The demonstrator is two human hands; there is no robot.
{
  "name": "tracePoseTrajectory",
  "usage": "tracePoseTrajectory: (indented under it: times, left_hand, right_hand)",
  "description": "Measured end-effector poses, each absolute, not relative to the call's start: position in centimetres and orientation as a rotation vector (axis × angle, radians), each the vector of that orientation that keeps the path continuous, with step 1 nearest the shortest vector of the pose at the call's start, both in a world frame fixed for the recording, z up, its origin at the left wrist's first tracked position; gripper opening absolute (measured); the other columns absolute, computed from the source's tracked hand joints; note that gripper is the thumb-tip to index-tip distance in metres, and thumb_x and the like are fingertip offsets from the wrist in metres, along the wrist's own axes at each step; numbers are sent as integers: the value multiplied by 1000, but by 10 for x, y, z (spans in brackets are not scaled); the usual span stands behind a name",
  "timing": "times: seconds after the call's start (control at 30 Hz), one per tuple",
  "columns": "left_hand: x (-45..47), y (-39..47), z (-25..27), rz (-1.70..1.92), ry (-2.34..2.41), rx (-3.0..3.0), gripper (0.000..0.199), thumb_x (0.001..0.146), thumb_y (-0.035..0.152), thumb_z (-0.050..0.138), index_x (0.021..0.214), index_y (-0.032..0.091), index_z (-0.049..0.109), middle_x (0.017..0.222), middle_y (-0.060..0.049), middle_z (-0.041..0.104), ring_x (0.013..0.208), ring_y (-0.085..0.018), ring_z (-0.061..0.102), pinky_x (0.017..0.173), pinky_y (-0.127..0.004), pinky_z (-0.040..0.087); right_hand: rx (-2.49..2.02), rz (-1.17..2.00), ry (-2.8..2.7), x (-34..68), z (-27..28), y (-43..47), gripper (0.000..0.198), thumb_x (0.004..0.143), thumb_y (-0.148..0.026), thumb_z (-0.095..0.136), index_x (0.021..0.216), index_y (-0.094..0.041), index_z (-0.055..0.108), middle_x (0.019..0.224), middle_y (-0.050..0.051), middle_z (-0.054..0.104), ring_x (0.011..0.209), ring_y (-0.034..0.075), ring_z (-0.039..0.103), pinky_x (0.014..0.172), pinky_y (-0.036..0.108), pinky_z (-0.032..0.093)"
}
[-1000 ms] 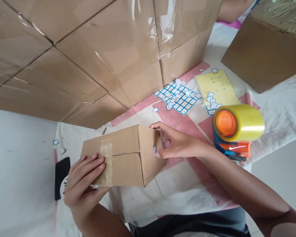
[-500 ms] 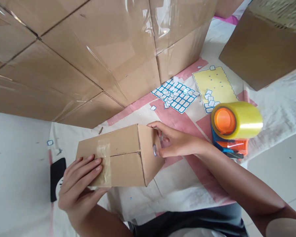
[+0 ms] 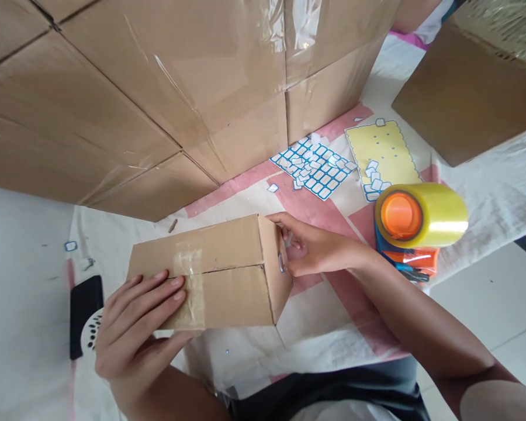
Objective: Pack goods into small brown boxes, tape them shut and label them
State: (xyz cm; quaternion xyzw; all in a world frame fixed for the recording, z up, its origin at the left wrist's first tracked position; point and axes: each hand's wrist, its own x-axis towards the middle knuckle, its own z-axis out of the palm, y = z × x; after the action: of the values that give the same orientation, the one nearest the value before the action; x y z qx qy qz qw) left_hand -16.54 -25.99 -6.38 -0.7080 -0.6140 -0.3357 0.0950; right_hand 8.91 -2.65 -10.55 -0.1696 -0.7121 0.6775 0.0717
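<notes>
A white cloth with pink bands (image 3: 315,327) covers the floor, and a wall of big taped cartons (image 3: 158,99) fills the far side of the view. The small cardboard box (image 3: 210,275) lies on its long side at the middle of the cloth, just in front of those cartons, and serves as the landmark here.

The left hand (image 3: 131,327) lies on the near left end of the small cardboard box, fingers spread flat across its top face and over a strip of clear tape (image 3: 190,283) that crosses the flap seam; the thumb curls beneath, so the hand clasps that end loosely. The right hand (image 3: 315,248) is at the box's right end face, fingers bent and pressed against it, with a small blue-edged sticker (image 3: 281,262) under the thumb tip on that face. Whether the sticker is fully stuck down cannot be told.

As a judgement, the box is already closed and taped, and the labelling of its end is in hand rather than finished.

Beyond the box's right end lies a blue label sheet (image 3: 315,169), and further right a yellow backing sheet (image 3: 386,155) with few labels left. To the right of the box stands a tape dispenser (image 3: 416,225) with a yellowish roll. To the left of the box, beside the left wrist, lies a black object (image 3: 84,310). Another carton (image 3: 469,99) sits far right.
</notes>
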Motion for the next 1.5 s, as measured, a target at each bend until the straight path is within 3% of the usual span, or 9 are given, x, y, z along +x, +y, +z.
tracePoseTrajectory:
  times: [0.27, 0.43, 0.73, 0.9, 1.5]
  left_hand:
    - [-158, -253, -61, -895, -1823, -2107, 41, 74, 24, 88, 113, 26, 76, 109, -5, 80, 111, -32, 72, 104, -51, 51]
    - [-160, -259, -62, -901, -1863, -2113, 43, 74, 16, 88, 114, 25, 76, 110, -8, 79, 114, -33, 71, 107, -52, 49]
    - [-162, -258, -64, -932, -1833, -2083, 38, 73, 22, 88, 109, 24, 77, 110, -6, 79, 109, -32, 72, 105, -51, 51]
    - [-168, -262, -63, -884, -1847, -2132, 45, 70, 16, 88, 112, 24, 76, 110, -8, 79, 111, -34, 72, 105, -51, 51]
    - [-167, -258, -57, -843, -1816, -2183, 46, 73, 22, 84, 117, 23, 74, 106, -10, 78, 109, -33, 70, 110, -50, 47]
  right_hand:
    - [-488, 2100, -2127, 86, -114, -24, 78, 68, -11, 67, 142, -25, 47, 126, 5, 53, 104, 21, 52, 79, 31, 48]
    - [-577, 2224, -1985, 83, -117, -22, 83, 68, -18, 68, 147, -24, 42, 126, 6, 53, 108, 23, 51, 86, 35, 45]
    - [-636, 2335, -1788, 80, -116, -21, 75, 72, -22, 68, 144, -21, 46, 126, 6, 55, 111, 23, 49, 98, 40, 40]
    - [-630, 2345, -1782, 80, -116, -20, 76, 75, -22, 70, 146, -21, 45, 125, 6, 57, 112, 23, 50, 99, 40, 41]
    - [-669, 2346, -1792, 77, -121, -20, 74, 76, -23, 72, 145, -20, 46, 109, 4, 59, 106, 23, 54, 95, 39, 44]
